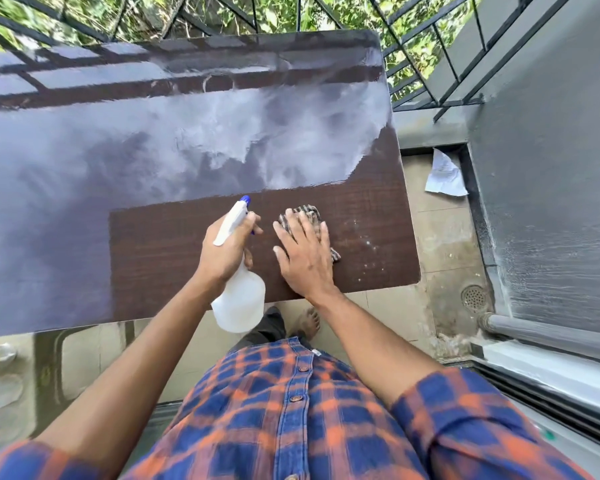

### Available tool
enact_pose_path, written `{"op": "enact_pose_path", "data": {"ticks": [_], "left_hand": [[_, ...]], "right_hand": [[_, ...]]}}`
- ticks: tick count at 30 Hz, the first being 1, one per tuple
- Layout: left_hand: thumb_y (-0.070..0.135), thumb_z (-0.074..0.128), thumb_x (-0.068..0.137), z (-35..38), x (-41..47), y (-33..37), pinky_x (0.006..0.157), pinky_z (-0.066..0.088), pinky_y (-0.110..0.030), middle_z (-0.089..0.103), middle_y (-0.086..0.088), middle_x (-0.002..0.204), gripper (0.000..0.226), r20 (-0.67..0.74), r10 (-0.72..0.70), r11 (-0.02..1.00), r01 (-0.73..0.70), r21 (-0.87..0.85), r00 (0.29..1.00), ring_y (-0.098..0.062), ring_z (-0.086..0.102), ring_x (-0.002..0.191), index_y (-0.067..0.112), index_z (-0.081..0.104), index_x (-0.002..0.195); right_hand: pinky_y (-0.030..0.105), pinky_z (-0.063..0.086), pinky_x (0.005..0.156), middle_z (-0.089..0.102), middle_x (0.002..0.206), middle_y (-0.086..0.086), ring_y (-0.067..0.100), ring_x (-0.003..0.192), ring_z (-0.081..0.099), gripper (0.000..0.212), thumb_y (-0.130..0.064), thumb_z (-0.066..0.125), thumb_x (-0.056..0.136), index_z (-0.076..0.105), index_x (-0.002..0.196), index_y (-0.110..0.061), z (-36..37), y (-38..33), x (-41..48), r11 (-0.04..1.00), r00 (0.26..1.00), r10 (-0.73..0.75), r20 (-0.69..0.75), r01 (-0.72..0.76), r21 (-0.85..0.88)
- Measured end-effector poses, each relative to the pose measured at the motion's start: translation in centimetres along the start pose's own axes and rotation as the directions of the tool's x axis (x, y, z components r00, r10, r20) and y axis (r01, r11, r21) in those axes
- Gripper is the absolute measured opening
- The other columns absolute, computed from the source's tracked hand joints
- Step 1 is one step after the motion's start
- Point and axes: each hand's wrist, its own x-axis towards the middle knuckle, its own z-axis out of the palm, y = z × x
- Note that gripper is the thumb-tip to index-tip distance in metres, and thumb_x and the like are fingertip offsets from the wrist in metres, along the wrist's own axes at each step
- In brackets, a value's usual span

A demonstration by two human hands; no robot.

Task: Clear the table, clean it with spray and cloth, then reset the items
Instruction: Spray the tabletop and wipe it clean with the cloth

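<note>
A dark brown wooden table (160, 244) fills the middle of the head view, its far part glaring with reflected sky. My left hand (224, 251) grips a white spray bottle (241, 303) with a blue nozzle tip, held over the table's near edge with the nozzle pointing away from me. My right hand (303, 254) lies flat, fingers spread, pressing a checked cloth (305, 213) onto the tabletop just right of the bottle. Most of the cloth is hidden under the palm. A few pale specks dot the wood to the right of the cloth.
A black metal railing (430, 46) with foliage behind runs along the table's far side. A grey wall (541, 168) stands at the right. A crumpled white paper (445, 174) and a floor drain (473, 297) lie on the tiled floor beside the table.
</note>
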Motion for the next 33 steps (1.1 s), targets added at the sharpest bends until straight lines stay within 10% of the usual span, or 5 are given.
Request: {"op": "enact_pose_path", "data": {"ticks": [14,17,20,26,33], "left_hand": [[0.041,0.06,0.096,2.9,-1.6,-1.4,0.045,0.045,-0.03,0.071,-0.012,0.097,0.028,0.094,-0.017,0.999,0.013,0.041,0.995,-0.017,0.048,0.038,0.016,0.071,0.1],[0.043,0.06,0.094,3.2,-1.7,-1.4,0.046,0.045,-0.029,0.071,-0.01,0.095,0.03,0.096,-0.009,0.999,0.004,0.05,0.995,-0.019,0.047,0.038,0.016,0.071,0.101],[0.043,0.06,0.095,3.4,-1.9,-1.4,0.047,0.045,-0.027,0.072,-0.004,0.092,0.028,0.094,-0.011,0.998,0.005,0.064,0.996,-0.019,0.048,0.037,0.018,0.072,0.099],[0.049,0.065,0.087,2.4,-2.4,-1.5,0.048,0.046,-0.026,0.071,-0.011,0.08,0.034,0.05,0.011,0.999,-0.013,0.029,0.999,-0.023,0.05,0.042,0.017,0.072,0.092],[0.048,0.064,0.091,1.8,-2.9,-2.2,0.043,0.043,-0.029,0.072,0.0,0.091,0.033,0.015,-0.011,0.997,0.01,0.075,1.0,-0.021,0.051,0.046,0.017,0.073,0.094]], "right_hand": [[0.033,0.026,0.12,0.052,0.147,0.011,0.031,0.136,0.045,0.064,0.012,0.045,0.09,0.044,0.15,-0.011,-7.4,18.8,-8.7,0.861,0.832,0.508,-0.223,-0.48,0.168],[0.022,0.014,0.122,0.051,0.15,0.009,0.024,0.142,0.043,0.058,0.008,0.044,0.095,0.042,0.15,-0.009,-8.0,15.8,-8.1,0.902,0.857,0.417,-0.303,-0.35,0.252],[0.038,0.029,0.121,0.055,0.145,0.013,0.029,0.139,0.047,0.054,0.013,0.046,0.092,0.051,0.144,-0.003,-6.5,10.4,-6.6,0.959,0.92,0.186,-0.344,-0.094,0.267],[0.046,0.04,0.109,0.054,0.146,0.007,0.029,0.139,0.046,0.053,0.001,0.058,0.088,0.056,0.141,-0.009,-0.9,-0.8,-4.3,0.932,0.963,-0.258,-0.075,0.268,0.246],[0.044,0.032,0.115,0.043,0.155,0.002,0.027,0.148,0.031,0.053,-0.003,0.043,0.094,0.053,0.141,-0.025,-2.4,8.7,-7.4,0.986,0.977,0.152,-0.146,-0.139,0.093]]}}
